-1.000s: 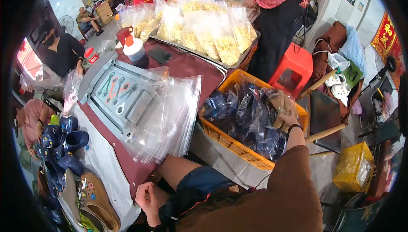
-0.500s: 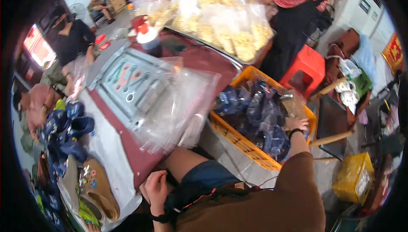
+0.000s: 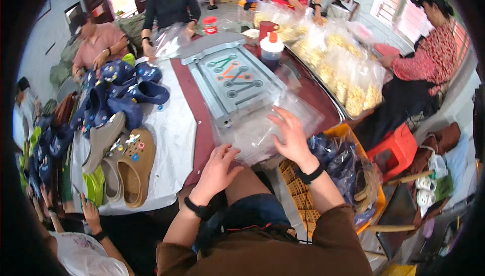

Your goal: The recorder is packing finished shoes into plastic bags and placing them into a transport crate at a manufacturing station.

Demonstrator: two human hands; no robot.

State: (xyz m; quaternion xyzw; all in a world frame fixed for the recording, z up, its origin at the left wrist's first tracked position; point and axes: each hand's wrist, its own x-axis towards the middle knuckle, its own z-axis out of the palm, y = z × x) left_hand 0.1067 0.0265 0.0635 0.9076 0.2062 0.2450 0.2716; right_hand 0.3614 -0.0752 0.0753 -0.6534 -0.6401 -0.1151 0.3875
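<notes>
A loose pile of clear plastic bags (image 3: 247, 139) lies at the near end of the table, partly over a grey plastic case lid (image 3: 204, 79). My right hand (image 3: 292, 137) is over the right side of the bags with its fingers spread; whether it touches them I cannot tell. At the bags' near left corner, my left hand (image 3: 217, 172) is open, fingers apart. To the left, tan clogs (image 3: 136, 167) with charms and several navy clogs (image 3: 146, 92) sit on a white sheet. On my right, an orange crate (image 3: 298, 190) contains bagged navy clogs (image 3: 336, 157) and a bagged brownish item (image 3: 368, 185).
A bottle of dark liquid (image 3: 271, 53) stands beyond the case lid. At the far right, a tray (image 3: 316, 76) bears bags of yellowish pieces. Co-workers are around the table; one co-worker's hand (image 3: 91, 213) is at lower left. A red stool (image 3: 396, 147) stands beyond the crate.
My right hand has left the crate and come over to the bags. My left hand has risen from near my lap to the bags' edge. The view has turned.
</notes>
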